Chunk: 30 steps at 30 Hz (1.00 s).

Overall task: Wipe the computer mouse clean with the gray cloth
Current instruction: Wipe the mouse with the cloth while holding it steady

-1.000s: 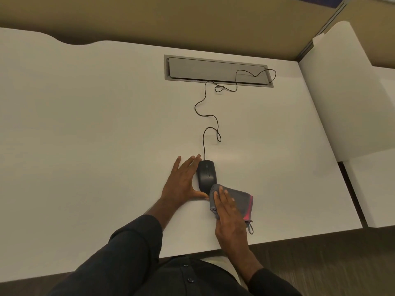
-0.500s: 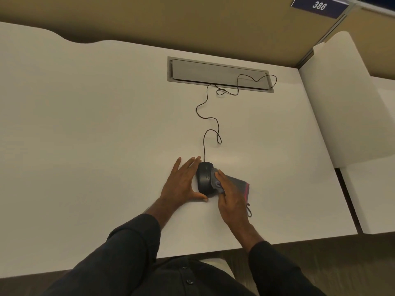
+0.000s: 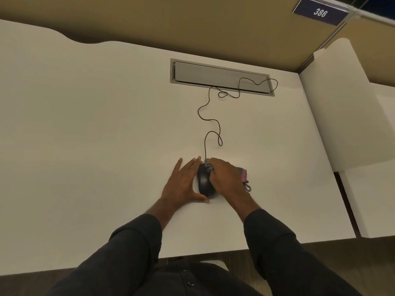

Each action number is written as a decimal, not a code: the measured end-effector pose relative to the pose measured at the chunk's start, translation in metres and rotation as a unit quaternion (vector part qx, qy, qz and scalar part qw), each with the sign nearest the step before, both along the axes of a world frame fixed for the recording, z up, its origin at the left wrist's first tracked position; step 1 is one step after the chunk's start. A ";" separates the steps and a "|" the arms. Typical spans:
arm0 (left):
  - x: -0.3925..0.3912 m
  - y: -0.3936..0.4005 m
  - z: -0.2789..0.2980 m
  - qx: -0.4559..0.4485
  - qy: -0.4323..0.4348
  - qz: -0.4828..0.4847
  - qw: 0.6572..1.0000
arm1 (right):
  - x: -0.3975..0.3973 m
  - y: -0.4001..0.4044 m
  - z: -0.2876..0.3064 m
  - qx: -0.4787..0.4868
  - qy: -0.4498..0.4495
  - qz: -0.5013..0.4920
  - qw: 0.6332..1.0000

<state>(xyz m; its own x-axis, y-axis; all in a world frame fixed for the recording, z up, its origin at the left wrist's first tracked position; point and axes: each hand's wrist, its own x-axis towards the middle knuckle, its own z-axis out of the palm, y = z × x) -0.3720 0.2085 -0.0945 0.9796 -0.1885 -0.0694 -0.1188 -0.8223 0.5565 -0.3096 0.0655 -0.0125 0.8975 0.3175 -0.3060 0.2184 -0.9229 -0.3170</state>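
Observation:
A black wired computer mouse (image 3: pixel 204 182) lies on the white desk (image 3: pixel 106 135) near its front edge. My left hand (image 3: pixel 183 182) rests flat against the mouse's left side, fingers spread, thumb curled around its near end. My right hand (image 3: pixel 226 179) presses the gray cloth (image 3: pixel 242 173) onto the mouse's right side and front. The cloth has a pink edge and a small loop, and a bunched bit of it pokes out at my fingertips. Most of the cloth is hidden under my hand.
The mouse's black cable (image 3: pixel 210 124) snakes back to a gray cable hatch (image 3: pixel 220 76) set in the desk. A white divider panel (image 3: pixel 350 107) stands at the right. A tan partition wall with a sign reading 386 (image 3: pixel 319 12) runs along the back.
My right hand has slid the cloth from beside the mouse's near end up over its right side to its front. My left hand has kept still against the mouse.

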 end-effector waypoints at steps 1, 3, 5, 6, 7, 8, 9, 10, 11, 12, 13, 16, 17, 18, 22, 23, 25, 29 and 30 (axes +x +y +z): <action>0.000 0.000 0.000 0.001 0.001 0.000 1.000 | 0.000 0.004 0.001 -0.032 -0.006 0.018 0.999; 0.000 0.000 0.002 0.003 0.001 -0.001 1.000 | -0.003 0.010 0.000 -0.080 -0.024 0.053 0.995; -0.001 -0.001 0.003 0.001 0.001 -0.001 1.000 | -0.008 0.013 -0.003 -0.102 -0.035 0.080 0.991; -0.002 -0.001 0.003 -0.005 0.000 0.001 1.000 | -0.010 0.014 -0.004 -0.115 -0.036 0.091 0.989; -0.002 -0.001 0.004 -0.011 -0.002 0.003 1.000 | -0.013 0.015 -0.005 -0.128 -0.035 0.101 0.986; -0.002 -0.002 0.004 -0.016 -0.005 0.004 1.000 | -0.015 0.015 -0.005 -0.137 -0.035 0.108 0.984; -0.002 -0.002 0.004 -0.020 -0.010 0.005 1.000 | -0.017 0.015 -0.006 -0.142 -0.037 0.114 0.983; -0.003 -0.002 0.003 -0.023 -0.015 0.005 1.000 | -0.019 0.015 -0.006 -0.143 -0.042 0.119 0.982; -0.003 -0.002 0.003 -0.025 -0.019 0.004 0.999 | -0.021 0.015 -0.006 -0.141 -0.049 0.124 0.981; -0.003 -0.002 0.003 -0.027 -0.023 0.003 0.999 | -0.022 0.014 -0.005 -0.137 -0.055 0.128 0.981; -0.004 -0.002 0.003 -0.028 -0.025 0.004 0.999 | -0.023 0.013 -0.005 -0.133 -0.058 0.131 0.981; -0.003 -0.003 0.001 -0.025 -0.023 0.007 0.999 | -0.026 0.012 -0.004 -0.140 -0.057 0.141 0.978; -0.003 -0.003 0.001 -0.021 -0.021 0.006 1.000 | -0.027 0.013 -0.004 -0.145 -0.057 0.144 0.977; -0.002 -0.003 0.000 -0.017 -0.018 0.004 1.000 | -0.028 0.014 -0.003 -0.150 -0.057 0.146 0.976; 0.000 -0.003 -0.001 -0.011 -0.009 -0.001 1.000 | -0.027 0.021 0.000 -0.160 -0.051 0.141 0.976; 0.000 -0.003 -0.001 -0.010 -0.006 -0.002 1.000 | -0.025 0.023 0.001 -0.157 -0.048 0.134 0.977; 0.001 -0.002 -0.001 -0.008 -0.004 -0.004 1.000 | -0.022 0.026 0.005 -0.143 -0.041 0.118 0.982; 0.000 -0.002 -0.001 -0.008 -0.008 -0.005 1.000 | -0.023 0.027 0.006 -0.115 -0.036 0.112 0.986; 0.000 -0.002 -0.002 -0.009 -0.007 -0.006 1.000 | -0.025 0.026 0.006 -0.108 -0.031 0.110 0.988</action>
